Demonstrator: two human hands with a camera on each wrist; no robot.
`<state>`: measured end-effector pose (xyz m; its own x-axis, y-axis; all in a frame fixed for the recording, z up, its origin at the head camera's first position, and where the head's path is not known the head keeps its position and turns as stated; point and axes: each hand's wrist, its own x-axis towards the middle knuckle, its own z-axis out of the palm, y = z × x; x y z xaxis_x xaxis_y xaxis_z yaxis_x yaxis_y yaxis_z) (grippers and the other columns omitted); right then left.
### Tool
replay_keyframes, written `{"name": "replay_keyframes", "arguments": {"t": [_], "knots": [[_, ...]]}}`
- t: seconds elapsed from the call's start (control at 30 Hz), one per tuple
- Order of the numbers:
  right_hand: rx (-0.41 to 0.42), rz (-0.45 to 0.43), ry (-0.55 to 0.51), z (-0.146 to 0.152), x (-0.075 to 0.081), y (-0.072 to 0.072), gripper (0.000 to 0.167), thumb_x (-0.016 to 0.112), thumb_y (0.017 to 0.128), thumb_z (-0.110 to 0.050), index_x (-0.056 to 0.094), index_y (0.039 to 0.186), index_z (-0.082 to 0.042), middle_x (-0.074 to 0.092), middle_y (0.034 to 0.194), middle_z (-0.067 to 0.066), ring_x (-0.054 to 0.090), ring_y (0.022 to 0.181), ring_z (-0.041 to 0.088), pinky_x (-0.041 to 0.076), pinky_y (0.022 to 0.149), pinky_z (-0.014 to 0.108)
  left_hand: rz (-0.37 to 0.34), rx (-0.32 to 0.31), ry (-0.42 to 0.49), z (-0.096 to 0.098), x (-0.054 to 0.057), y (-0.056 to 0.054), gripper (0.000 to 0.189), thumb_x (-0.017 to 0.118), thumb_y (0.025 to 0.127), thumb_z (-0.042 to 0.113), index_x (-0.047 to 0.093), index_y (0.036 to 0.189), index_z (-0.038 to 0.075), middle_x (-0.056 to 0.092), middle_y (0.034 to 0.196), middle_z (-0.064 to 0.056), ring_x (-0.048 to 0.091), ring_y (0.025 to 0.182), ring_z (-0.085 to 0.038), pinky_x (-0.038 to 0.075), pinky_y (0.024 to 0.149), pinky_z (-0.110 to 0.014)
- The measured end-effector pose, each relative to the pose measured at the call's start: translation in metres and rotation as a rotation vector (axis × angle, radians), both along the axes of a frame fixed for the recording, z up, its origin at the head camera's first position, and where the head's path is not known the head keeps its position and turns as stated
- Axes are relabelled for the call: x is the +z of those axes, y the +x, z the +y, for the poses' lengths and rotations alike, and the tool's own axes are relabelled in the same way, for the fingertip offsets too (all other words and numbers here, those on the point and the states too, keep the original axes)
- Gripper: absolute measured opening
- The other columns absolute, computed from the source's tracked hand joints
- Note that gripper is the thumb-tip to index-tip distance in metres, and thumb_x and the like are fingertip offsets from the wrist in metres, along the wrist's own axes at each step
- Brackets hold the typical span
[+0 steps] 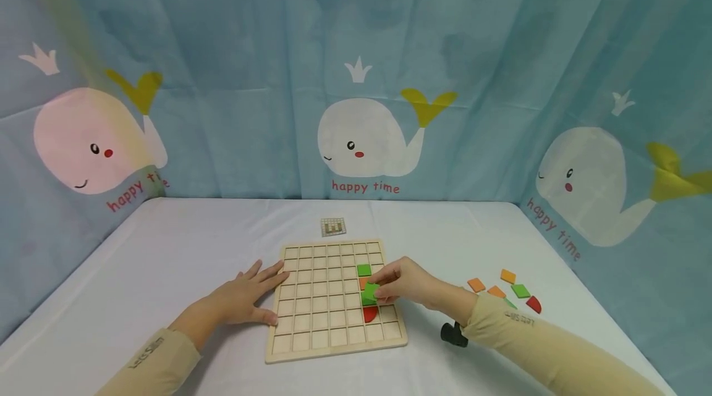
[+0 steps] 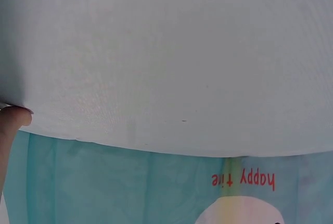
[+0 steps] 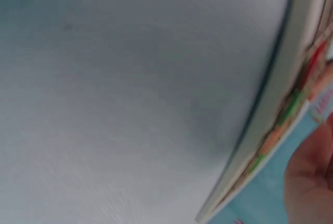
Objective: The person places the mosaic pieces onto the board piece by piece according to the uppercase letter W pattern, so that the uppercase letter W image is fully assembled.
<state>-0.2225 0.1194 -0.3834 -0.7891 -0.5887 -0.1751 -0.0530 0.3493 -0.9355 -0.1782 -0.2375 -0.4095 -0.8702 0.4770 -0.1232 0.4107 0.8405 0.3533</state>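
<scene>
My right hand is over the right side of a wooden grid board, pinching a green square tile between thumb and fingers. The held tile overlaps other green in the same column. Farther up that column lie another green square and an orange tile partly hidden by the fingers. Just below sits a red quarter-round tile. My left hand lies with fingers spread, its fingertips and thumb at the board's left edge. In the right wrist view part of the right hand shows beside the board.
Loose tiles lie right of the board: orange, yellow-orange, green and red. A black object is by the right sleeve. Behind the board lies a small patterned card. A whale-print curtain surrounds the white table.
</scene>
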Motion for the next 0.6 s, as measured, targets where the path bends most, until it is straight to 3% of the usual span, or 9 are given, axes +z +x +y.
{"name": "replay_keyframes", "arguments": {"t": [0.13, 0.33, 0.47, 0.6], "knots": [[0.038, 0.054, 0.025, -0.005, -0.005, 0.001, 0.024, 0.072, 0.085, 0.0, 0.072, 0.109, 0.006, 0.073, 0.1, 0.011, 0.064, 0.078, 0.008, 0.055, 0.072, 0.027, -0.008, 0.003, 0.008, 0.0, 0.0, 0.001, 0.096, 0.064, 0.078, 0.065, 0.036, 0.151, 0.009, 0.021, 0.159, -0.015, 0.013, 0.139, -0.055, 0.019, 0.103, -0.073], [0.089, 0.151, 0.087, -0.017, -0.013, 0.002, 0.02, 0.075, 0.082, 0.0, 0.076, 0.101, 0.001, 0.073, 0.092, 0.004, 0.058, 0.076, 0.006, 0.049, 0.065, 0.019, -0.002, 0.005, -0.002, 0.0, -0.002, 0.0, 0.096, 0.063, 0.078, 0.065, 0.036, 0.151, 0.01, 0.021, 0.159, -0.014, 0.013, 0.14, -0.054, 0.02, 0.104, -0.072], [0.119, 0.159, 0.102, -0.024, -0.016, 0.003, 0.018, 0.076, 0.081, 0.003, 0.076, 0.098, 0.001, 0.073, 0.097, 0.006, 0.062, 0.081, 0.006, 0.052, 0.069, 0.019, 0.007, 0.007, -0.005, -0.001, -0.002, 0.0, 0.096, 0.063, 0.078, 0.065, 0.036, 0.151, 0.01, 0.022, 0.159, -0.013, 0.014, 0.14, -0.053, 0.02, 0.104, -0.072], [0.144, 0.179, 0.151, -0.029, -0.016, 0.005, 0.016, 0.076, 0.08, 0.004, 0.077, 0.096, 0.0, 0.072, 0.091, 0.003, 0.06, 0.08, 0.006, 0.051, 0.068, 0.018, 0.008, 0.003, 0.0, 0.0, -0.002, 0.0, 0.096, 0.063, 0.078, 0.066, 0.036, 0.151, 0.01, 0.022, 0.159, -0.014, 0.014, 0.14, -0.054, 0.02, 0.104, -0.072]]}}
